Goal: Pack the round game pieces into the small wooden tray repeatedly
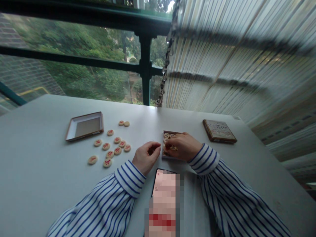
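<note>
Over a small shallow box (170, 157) with round wooden Chinese chess pieces (167, 135) in it, my right hand (184, 146) has its fingers bent down and closed on a piece (173, 148); the fingers partly hide it. Just left of the box, my left hand (147, 156) is loosely curled, thumb and forefinger tips close together, with nothing visible between them. Further left, several loose pieces with red characters (117, 150) lie scattered on the white table (61, 184). One piece (126, 124) near the back shows a blank face.
An open box lid (85, 126) lies at the left, its inside up. A flat closed box (219, 131) with printed writing rests at the right. Between my forearms is a phone (164, 197), its screen partly blurred. Behind the table are a window and a string curtain (209, 59).
</note>
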Motion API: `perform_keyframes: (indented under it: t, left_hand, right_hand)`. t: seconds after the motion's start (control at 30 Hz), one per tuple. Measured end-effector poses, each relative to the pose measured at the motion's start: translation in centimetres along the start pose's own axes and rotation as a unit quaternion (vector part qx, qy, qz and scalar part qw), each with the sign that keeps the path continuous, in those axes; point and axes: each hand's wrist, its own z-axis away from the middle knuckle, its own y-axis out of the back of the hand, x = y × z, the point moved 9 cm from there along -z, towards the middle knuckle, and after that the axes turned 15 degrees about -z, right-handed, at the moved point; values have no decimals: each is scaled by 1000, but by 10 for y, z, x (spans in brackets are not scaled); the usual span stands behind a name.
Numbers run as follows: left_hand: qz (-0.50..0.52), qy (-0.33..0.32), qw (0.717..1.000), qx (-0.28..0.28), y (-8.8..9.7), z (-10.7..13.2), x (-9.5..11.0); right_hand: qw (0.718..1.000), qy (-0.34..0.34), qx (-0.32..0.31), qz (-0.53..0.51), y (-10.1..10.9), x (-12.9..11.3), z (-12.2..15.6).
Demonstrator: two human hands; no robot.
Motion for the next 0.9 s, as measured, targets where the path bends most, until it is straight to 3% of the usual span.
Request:
perform_keyframes:
  t: [0.9]
  left_hand:
    - [-8, -6, 1000, 7, 1, 0, 0]
  right_hand:
    - [1000, -1, -8, 8, -2, -4, 1]
